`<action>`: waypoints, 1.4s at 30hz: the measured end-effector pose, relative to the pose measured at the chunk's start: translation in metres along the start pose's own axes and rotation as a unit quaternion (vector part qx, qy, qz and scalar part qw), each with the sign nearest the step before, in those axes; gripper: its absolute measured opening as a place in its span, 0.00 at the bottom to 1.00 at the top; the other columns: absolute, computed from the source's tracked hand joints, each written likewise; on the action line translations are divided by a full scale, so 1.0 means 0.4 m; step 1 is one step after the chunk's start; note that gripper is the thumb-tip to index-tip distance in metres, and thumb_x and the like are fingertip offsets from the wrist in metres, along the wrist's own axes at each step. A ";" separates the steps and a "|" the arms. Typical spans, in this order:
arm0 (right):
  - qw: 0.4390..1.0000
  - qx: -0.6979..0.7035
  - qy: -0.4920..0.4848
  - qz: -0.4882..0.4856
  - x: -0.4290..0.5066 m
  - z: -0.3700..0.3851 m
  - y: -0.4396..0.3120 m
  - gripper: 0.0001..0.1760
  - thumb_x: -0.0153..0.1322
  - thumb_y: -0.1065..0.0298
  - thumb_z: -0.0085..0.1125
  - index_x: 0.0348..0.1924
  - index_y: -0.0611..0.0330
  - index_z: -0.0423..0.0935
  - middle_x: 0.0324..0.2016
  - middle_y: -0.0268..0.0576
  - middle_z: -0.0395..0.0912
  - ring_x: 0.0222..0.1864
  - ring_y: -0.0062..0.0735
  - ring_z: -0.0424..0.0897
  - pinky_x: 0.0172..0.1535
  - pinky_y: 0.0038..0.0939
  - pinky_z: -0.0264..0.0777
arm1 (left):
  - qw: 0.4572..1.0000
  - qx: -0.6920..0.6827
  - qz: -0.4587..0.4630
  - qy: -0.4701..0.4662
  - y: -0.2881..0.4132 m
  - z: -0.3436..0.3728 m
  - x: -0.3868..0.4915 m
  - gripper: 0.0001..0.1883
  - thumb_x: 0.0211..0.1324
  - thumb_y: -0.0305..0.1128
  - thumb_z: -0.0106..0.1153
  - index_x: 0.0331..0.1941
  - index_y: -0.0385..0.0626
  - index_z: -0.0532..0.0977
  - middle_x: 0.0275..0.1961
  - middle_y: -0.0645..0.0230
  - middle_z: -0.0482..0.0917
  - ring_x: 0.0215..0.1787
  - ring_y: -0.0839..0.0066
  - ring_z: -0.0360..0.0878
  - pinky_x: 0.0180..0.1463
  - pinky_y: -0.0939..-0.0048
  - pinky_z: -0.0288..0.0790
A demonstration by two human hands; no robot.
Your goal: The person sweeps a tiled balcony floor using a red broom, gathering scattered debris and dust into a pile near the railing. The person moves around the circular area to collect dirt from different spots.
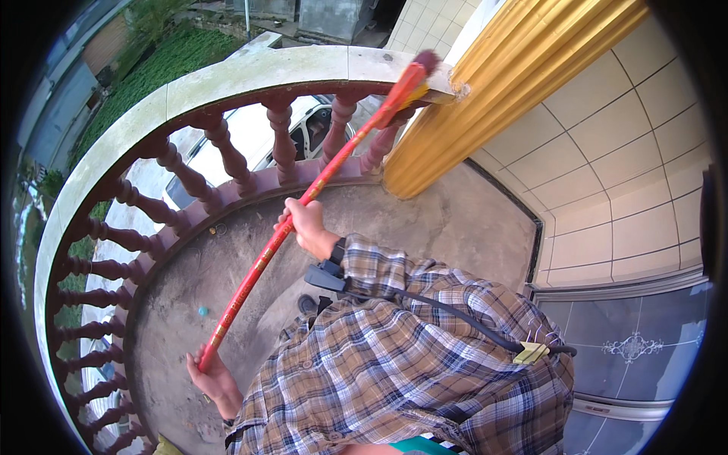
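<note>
A long red-handled broom (256, 273) slants across the view, its printed shaft running from lower left to upper right. My left hand (213, 378) grips the shaft's lower end. Farther up the shaft, my right hand (307, 222) is closed around it. The head (424, 61), with dark bristles, is slightly blurred and appears over the right end of the pale balcony handrail (256, 71), beside a golden fluted column (483, 96). Whether the bristles touch the rail I cannot tell.
Dark red balusters (281, 136) stand below the curved rail. A small turquoise ball (203, 311) lies on the concrete floor (187, 278). Tiled wall (603, 159) and a grey panelled door (603, 341) are at the right. A white vehicle (244, 136) stands beyond the balusters.
</note>
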State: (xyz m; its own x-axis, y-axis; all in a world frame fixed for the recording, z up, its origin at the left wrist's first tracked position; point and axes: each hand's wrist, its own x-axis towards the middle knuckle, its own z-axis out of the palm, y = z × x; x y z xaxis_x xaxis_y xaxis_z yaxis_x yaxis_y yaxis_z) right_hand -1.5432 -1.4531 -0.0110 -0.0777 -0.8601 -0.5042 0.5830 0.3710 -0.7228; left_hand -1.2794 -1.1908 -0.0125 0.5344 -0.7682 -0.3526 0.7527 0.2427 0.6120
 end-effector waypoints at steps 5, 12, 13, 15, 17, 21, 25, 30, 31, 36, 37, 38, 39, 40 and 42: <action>0.975 -0.096 -0.039 0.198 -0.013 0.074 0.309 0.05 0.62 0.76 0.49 0.22 0.67 0.66 0.16 0.49 0.71 0.18 0.43 0.77 0.21 0.43 0.75 | 0.959 0.068 -0.024 0.272 0.138 -0.147 -0.193 0.12 0.60 0.38 0.52 0.25 0.46 0.70 0.32 0.70 0.79 0.44 0.72 0.79 0.49 0.68 0.77; 0.978 -0.035 0.102 0.177 -0.110 -0.075 0.261 0.05 0.64 0.76 0.49 0.25 0.67 0.65 0.18 0.49 0.72 0.20 0.44 0.78 0.23 0.44 0.79 | 0.973 0.099 -0.022 0.205 0.119 -0.197 -0.088 0.11 0.60 0.39 0.52 0.27 0.45 0.72 0.31 0.70 0.79 0.39 0.74 0.80 0.44 0.70 0.78; 0.985 -0.021 0.106 0.135 -0.100 -0.092 0.190 0.06 0.65 0.77 0.49 0.24 0.67 0.64 0.18 0.46 0.70 0.18 0.42 0.77 0.22 0.43 0.78 | 0.980 0.089 -0.047 0.170 0.073 -0.159 -0.064 0.11 0.61 0.37 0.51 0.28 0.45 0.72 0.30 0.69 0.79 0.38 0.73 0.80 0.45 0.70 0.78; 0.994 -0.021 0.104 0.016 -0.064 -0.096 0.017 0.09 0.66 0.74 0.51 0.24 0.66 0.64 0.16 0.44 0.69 0.16 0.39 0.76 0.19 0.39 0.76 | 0.990 0.029 -0.093 0.104 -0.066 -0.055 0.013 0.10 0.62 0.37 0.50 0.28 0.45 0.71 0.31 0.68 0.79 0.36 0.74 0.79 0.44 0.70 0.78; 0.979 -0.026 0.093 -0.178 -0.019 -0.053 -0.171 0.11 0.67 0.72 0.52 0.23 0.64 0.62 0.13 0.41 0.67 0.10 0.34 0.73 0.13 0.35 0.72 | 0.988 -0.040 -0.142 0.051 -0.211 0.062 0.089 0.10 0.63 0.38 0.50 0.28 0.47 0.70 0.34 0.69 0.78 0.38 0.74 0.79 0.46 0.69 0.78; 0.903 -0.064 -0.007 -0.425 0.000 0.048 -0.461 0.09 0.66 0.74 0.51 0.26 0.65 0.61 0.12 0.40 0.67 0.10 0.31 0.73 0.11 0.30 0.69 | 0.940 -0.178 -0.289 -0.022 -0.360 0.221 0.191 0.07 0.62 0.33 0.52 0.32 0.44 0.75 0.33 0.73 0.81 0.36 0.77 0.81 0.51 0.68 0.77; 0.904 -0.028 -0.076 -0.419 -0.019 0.083 -0.411 0.13 0.66 0.74 0.53 0.36 0.65 0.58 0.14 0.40 0.68 0.10 0.32 0.74 0.12 0.29 0.69 | 0.967 -0.133 -0.220 -0.001 -0.252 0.238 0.212 0.07 0.62 0.34 0.51 0.31 0.45 0.73 0.32 0.71 0.80 0.36 0.76 0.81 0.47 0.68 0.79; 0.984 -0.025 0.134 -0.115 0.041 -0.079 -0.096 0.07 0.64 0.76 0.53 0.27 0.65 0.63 0.18 0.41 0.69 0.15 0.31 0.74 0.17 0.34 0.75 | 0.987 0.058 -0.111 0.103 -0.061 0.163 0.083 0.10 0.61 0.36 0.53 0.30 0.44 0.73 0.34 0.65 0.81 0.38 0.71 0.82 0.39 0.70 0.81; 0.983 -0.029 0.179 -0.005 0.052 -0.125 -0.044 0.06 0.64 0.77 0.51 0.29 0.67 0.63 0.21 0.43 0.69 0.17 0.34 0.75 0.19 0.36 0.77 | 0.986 0.115 -0.090 0.084 -0.051 0.151 0.050 0.10 0.61 0.39 0.53 0.31 0.46 0.74 0.34 0.67 0.82 0.37 0.72 0.82 0.38 0.70 0.81; 0.981 -0.009 0.173 0.092 0.012 -0.186 0.122 0.05 0.66 0.76 0.51 0.30 0.68 0.65 0.23 0.44 0.72 0.22 0.40 0.79 0.26 0.39 0.80 | 0.976 0.177 -0.030 0.122 0.032 0.085 0.009 0.10 0.58 0.32 0.53 0.27 0.38 0.76 0.27 0.61 0.79 0.31 0.69 0.79 0.35 0.71 0.73; 0.986 -0.010 0.151 0.073 -0.010 -0.169 0.121 0.05 0.65 0.76 0.52 0.29 0.67 0.66 0.23 0.44 0.72 0.23 0.40 0.79 0.27 0.39 0.80 | 0.980 0.163 -0.045 0.108 0.043 0.073 0.018 0.11 0.59 0.34 0.52 0.29 0.37 0.76 0.29 0.61 0.80 0.33 0.68 0.79 0.38 0.70 0.74; 0.990 -0.024 0.130 0.054 -0.031 -0.146 0.101 0.06 0.66 0.74 0.53 0.29 0.67 0.66 0.23 0.43 0.72 0.23 0.39 0.80 0.26 0.38 0.80 | 0.984 0.144 -0.060 0.091 0.047 0.066 0.035 0.13 0.60 0.36 0.50 0.31 0.37 0.76 0.31 0.60 0.81 0.35 0.67 0.80 0.40 0.69 0.75; 0.996 -0.024 0.087 0.003 -0.049 -0.120 0.060 0.07 0.66 0.73 0.54 0.29 0.66 0.66 0.23 0.42 0.73 0.23 0.39 0.80 0.26 0.37 0.80 | 0.987 0.120 -0.076 0.071 0.039 0.069 0.051 0.15 0.62 0.37 0.49 0.33 0.36 0.77 0.33 0.59 0.82 0.38 0.66 0.81 0.43 0.68 0.77; 0.995 -0.033 0.084 -0.030 -0.056 -0.084 0.005 0.08 0.67 0.72 0.55 0.28 0.65 0.66 0.22 0.42 0.73 0.22 0.39 0.80 0.25 0.36 0.80 | 0.993 0.070 -0.079 0.051 0.016 0.081 0.070 0.15 0.62 0.38 0.50 0.34 0.36 0.76 0.36 0.58 0.82 0.38 0.64 0.81 0.44 0.67 0.77; 0.980 -0.040 0.025 -0.195 -0.042 -0.002 -0.180 0.08 0.66 0.72 0.54 0.26 0.65 0.66 0.17 0.42 0.72 0.17 0.37 0.79 0.20 0.34 0.76 | 0.994 0.005 -0.110 0.001 -0.082 0.151 0.102 0.12 0.61 0.41 0.52 0.32 0.45 0.75 0.35 0.66 0.82 0.37 0.70 0.82 0.40 0.70 0.79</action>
State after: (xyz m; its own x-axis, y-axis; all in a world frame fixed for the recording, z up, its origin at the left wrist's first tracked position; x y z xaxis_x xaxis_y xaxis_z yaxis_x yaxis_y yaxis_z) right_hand -1.5847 -1.4653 0.0491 -0.3216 -0.9248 -0.2032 0.4357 0.0460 -0.8989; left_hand -1.3056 -1.2658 -0.0043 0.3578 -0.8005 -0.4808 0.8479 0.0628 0.5265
